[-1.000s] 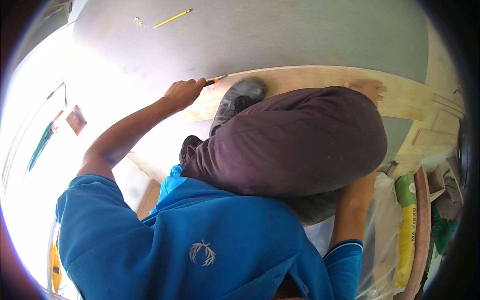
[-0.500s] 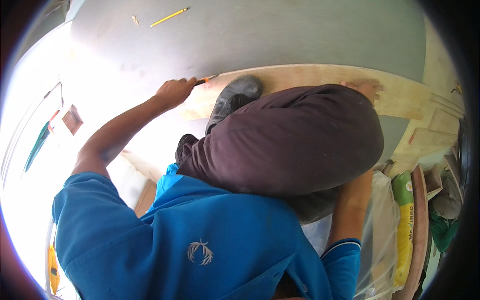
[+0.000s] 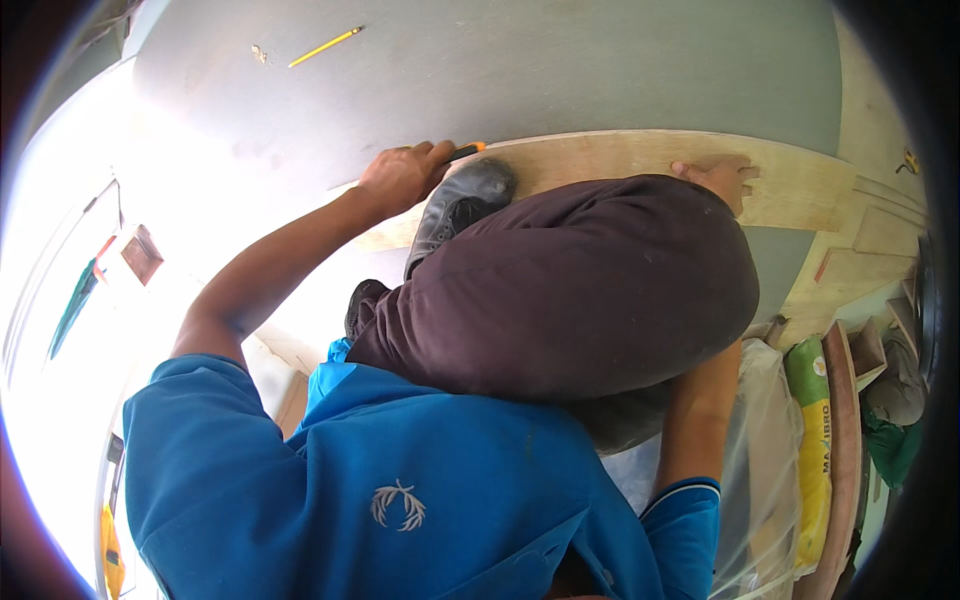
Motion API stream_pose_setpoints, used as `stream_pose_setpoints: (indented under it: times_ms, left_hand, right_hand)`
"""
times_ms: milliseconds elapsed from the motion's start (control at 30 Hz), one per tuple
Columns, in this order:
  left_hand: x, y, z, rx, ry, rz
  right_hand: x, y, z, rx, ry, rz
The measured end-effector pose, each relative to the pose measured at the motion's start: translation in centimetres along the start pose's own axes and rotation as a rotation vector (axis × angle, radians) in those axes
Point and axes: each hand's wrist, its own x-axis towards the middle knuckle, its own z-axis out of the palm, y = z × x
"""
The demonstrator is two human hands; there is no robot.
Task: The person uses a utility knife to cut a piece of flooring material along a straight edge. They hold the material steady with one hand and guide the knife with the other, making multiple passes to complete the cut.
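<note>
My left hand (image 3: 403, 178) is closed on an orange-and-black utility knife (image 3: 468, 150) at the upper edge of a long, pale wood strip (image 3: 590, 150). My right hand (image 3: 718, 181) lies on the strip's right part beyond my bent knee, fingers apart and partly hidden by the trouser leg. My dark shoe (image 3: 470, 185) rests on the strip just below the knife. The strip lies across a grey board (image 3: 560, 65).
A yellow pencil (image 3: 324, 48) and small scraps lie on the grey board. At right are wood offcuts (image 3: 880, 230), a small tape measure (image 3: 910, 160), a green-and-yellow sack (image 3: 812, 450) and plastic sheeting (image 3: 750, 460). Bright glare washes out the left side.
My left hand has moved right along the strip's edge with the knife, toward and past the shoe's toe. My right hand stays on the strip.
</note>
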Motion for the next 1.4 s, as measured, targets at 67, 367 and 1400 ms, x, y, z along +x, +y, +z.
stream_pose_setpoints:
  times_ms: [67, 367, 1400]
  left_hand:
    - [2.1, 1.2, -0.1, 0.004, -0.036, 0.078]
    - [3.1, 2.4, -0.6, 0.035, -0.104, 0.029]
    - [-2.4, -5.1, -0.1, 0.186, -0.247, -0.056]
  right_hand:
    - [-0.4, 0.8, -0.1, -0.018, 0.027, 0.029]
    - [0.0, -0.4, 0.4, -0.035, 0.010, 0.026]
    - [0.1, -0.1, 0.2, -0.018, 0.026, 0.039]
